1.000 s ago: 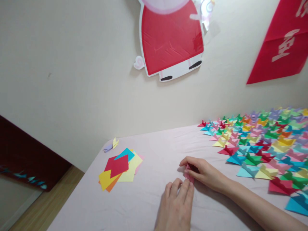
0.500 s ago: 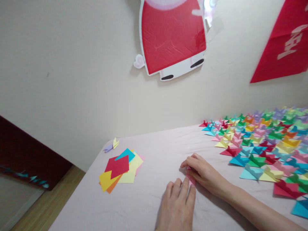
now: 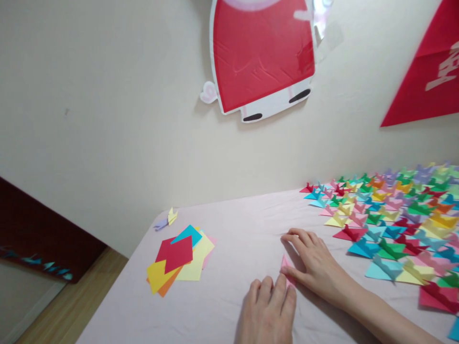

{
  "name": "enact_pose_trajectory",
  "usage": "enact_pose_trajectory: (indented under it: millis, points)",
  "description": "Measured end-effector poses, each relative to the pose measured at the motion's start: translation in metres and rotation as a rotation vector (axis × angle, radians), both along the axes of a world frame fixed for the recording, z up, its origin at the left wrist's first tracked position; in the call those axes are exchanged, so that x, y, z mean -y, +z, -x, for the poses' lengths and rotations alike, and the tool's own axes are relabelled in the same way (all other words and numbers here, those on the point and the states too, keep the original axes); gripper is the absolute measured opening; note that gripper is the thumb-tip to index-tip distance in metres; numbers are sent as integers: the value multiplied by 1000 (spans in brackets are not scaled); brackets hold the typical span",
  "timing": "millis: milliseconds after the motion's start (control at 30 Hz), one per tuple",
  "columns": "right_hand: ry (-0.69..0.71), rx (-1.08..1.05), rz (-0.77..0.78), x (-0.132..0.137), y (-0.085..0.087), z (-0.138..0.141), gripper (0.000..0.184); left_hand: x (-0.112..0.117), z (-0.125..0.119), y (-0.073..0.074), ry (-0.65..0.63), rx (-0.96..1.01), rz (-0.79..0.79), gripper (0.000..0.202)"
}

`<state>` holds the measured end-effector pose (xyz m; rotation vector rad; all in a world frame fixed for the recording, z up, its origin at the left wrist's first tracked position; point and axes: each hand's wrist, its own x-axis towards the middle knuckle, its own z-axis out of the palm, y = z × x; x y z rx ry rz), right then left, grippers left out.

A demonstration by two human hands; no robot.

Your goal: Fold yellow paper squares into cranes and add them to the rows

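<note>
A small folded pink paper (image 3: 286, 265) lies on the pale pink table cover (image 3: 236, 239) between my two hands. My left hand (image 3: 267, 310) rests at the bottom centre, fingers together, its fingertips pressing the near end of the pink paper. My right hand (image 3: 311, 260) comes in from the right, fingers curved over the paper's right side, thumb pinching its edge. Most of the paper is hidden under my fingers.
A loose stack of coloured paper squares (image 3: 177, 258) lies to the left, red on top. Two small folded pieces (image 3: 168, 219) sit near the wall. Several rows of folded paper shapes (image 3: 390, 220) cover the right side. Wood floor (image 3: 57, 315) shows at lower left.
My right hand has shifted right and its fingers have spread a little. The pink paper now shows a pointed tip. The camera has drifted slightly.
</note>
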<state>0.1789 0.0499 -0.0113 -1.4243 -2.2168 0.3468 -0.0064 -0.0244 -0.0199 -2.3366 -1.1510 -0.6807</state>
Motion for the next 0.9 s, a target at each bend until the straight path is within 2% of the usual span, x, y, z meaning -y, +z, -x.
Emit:
enact_pose_trajectory:
  millis: [167,367,633,733,900]
  points:
    - [-33,22,-32,0,-7,1,40,-2,-1,2,-2,21,5,27]
    - [-62,29,-49,-10,-6,6,28,-1,2,-7,-4,-39,46,25]
    - [-78,53,-72,-17,-8,8,25,-1,2,-11,-33,-84,62,27]
    - [-64,51,-66,-23,-6,5,25,-2,3,-7,-48,-110,105,26]
    - [76,-41,15,-18,8,-4,27,-7,15,18,-143,-194,368,21]
